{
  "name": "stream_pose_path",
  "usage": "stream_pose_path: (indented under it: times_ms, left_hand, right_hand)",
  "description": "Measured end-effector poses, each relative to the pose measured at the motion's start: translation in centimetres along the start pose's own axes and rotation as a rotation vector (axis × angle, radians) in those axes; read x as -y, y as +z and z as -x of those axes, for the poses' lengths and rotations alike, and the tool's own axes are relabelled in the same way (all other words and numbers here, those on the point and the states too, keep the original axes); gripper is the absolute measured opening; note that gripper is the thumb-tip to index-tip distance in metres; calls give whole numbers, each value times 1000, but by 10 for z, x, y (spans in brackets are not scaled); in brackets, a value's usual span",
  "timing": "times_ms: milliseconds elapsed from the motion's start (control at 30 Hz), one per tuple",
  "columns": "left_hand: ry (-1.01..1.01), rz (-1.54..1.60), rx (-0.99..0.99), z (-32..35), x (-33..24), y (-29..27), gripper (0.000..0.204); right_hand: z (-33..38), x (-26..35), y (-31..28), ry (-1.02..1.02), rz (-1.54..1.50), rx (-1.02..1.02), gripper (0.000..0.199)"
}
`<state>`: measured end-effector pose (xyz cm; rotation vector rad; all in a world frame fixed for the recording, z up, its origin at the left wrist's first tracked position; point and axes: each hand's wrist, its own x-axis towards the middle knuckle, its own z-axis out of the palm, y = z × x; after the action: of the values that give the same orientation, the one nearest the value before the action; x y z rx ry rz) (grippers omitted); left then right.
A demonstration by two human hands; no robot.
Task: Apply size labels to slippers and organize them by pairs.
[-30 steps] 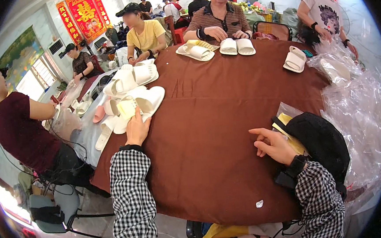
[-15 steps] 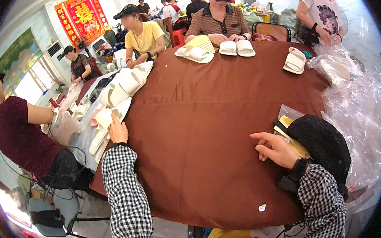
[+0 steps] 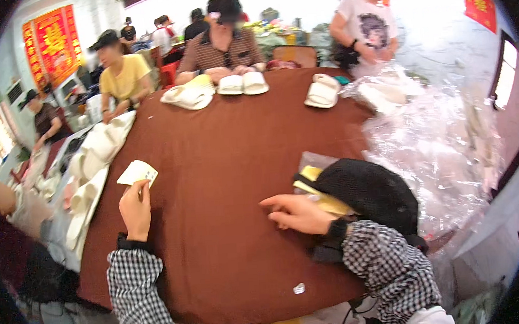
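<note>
Between the thumb and fingers of my left hand (image 3: 135, 211) is a pale yellow sticker sheet (image 3: 138, 172) with a few small labels at one corner. It is held up over the left part of the brown-covered table (image 3: 228, 224). My right hand (image 3: 296, 212) hovers at the right with its index finger stretched out and the other fingers loosely bent, holding nothing. Beside that hand lies a black mesh cap (image 3: 367, 193). Partly under the cap are yellow sheets (image 3: 328, 202) in a clear plastic bag. A small white label (image 3: 299, 288) lies near the front edge.
White slippers (image 3: 99, 146) line the left edge in a row. More slippers (image 3: 243, 83) stand at the far side before a seated person (image 3: 221, 47), with another pair (image 3: 323, 90) to their right. Clear plastic bags (image 3: 433, 150) heap along the right edge. Other people work around the table.
My left hand has come away from the slippers with the sticker sheet in it. The view has swung to the right. My right hand keeps its pointing shape near the cap.
</note>
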<state>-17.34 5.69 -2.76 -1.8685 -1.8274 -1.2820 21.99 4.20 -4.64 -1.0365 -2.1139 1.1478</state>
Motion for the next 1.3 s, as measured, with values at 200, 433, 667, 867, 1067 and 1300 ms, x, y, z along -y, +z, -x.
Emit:
stream_pose_path:
  times_ms: [200,433,667,867,1067,1300]
  left_hand:
    - [342,131,167,16,-76,38,26]
    - [526,207,403,28,-77,50,44]
    - [528,116,431,31,-75,38,47]
    - [446,72,524,31,-76,44,59]
    - [368,-70,587,32,-75,45,71]
    - [248,-9,686,20,-86,42,77]
  right_hand:
    - [5,22,0,-166,293,40,43]
    - [-15,106,-22,-219,549,126,39]
    - [-115,196,-85,-468,1108,-332,30]
    - [-181,202,-213,-289,1237,-559,37]
    - [-192,39,-304,-228,1112,-604,40]
    - [-175,-143,-352,78,981,-576,56]
